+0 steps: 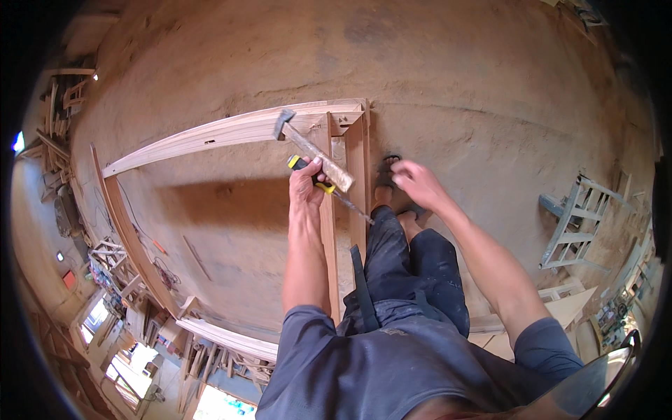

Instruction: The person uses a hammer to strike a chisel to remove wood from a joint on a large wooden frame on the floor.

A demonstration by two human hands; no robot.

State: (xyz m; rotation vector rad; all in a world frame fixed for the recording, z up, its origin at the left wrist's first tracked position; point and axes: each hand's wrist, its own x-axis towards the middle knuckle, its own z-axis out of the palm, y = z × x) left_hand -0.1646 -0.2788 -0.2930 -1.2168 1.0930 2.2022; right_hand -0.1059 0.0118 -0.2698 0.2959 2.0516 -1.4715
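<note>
My left hand (pixel 308 183) is closed around two tools at once, over the corner of a large wooden frame (pixel 358 164). One is a hammer (pixel 308 147) with a worn wooden handle and a grey metal head pointing away to the left. The other is a hand tool (pixel 324 186) with a black-and-yellow handle. Its thin metal shaft slants down toward my knee; whether it is a chisel or a screwdriver, I cannot tell. My right hand (pixel 418 183) is in the air right of the frame, above my feet. Its fingers are curled in and slightly blurred, hiding whatever they may hold.
The frame's long far rail (pixel 231 140) has slots cut in it. Its left rail (pixel 129 234) stands across the dusty floor. A metal stepped stand (pixel 577 220) is at the right. Cables (pixel 164 273) lie inside the frame, and stacked timber (pixel 52 133) is at the far left.
</note>
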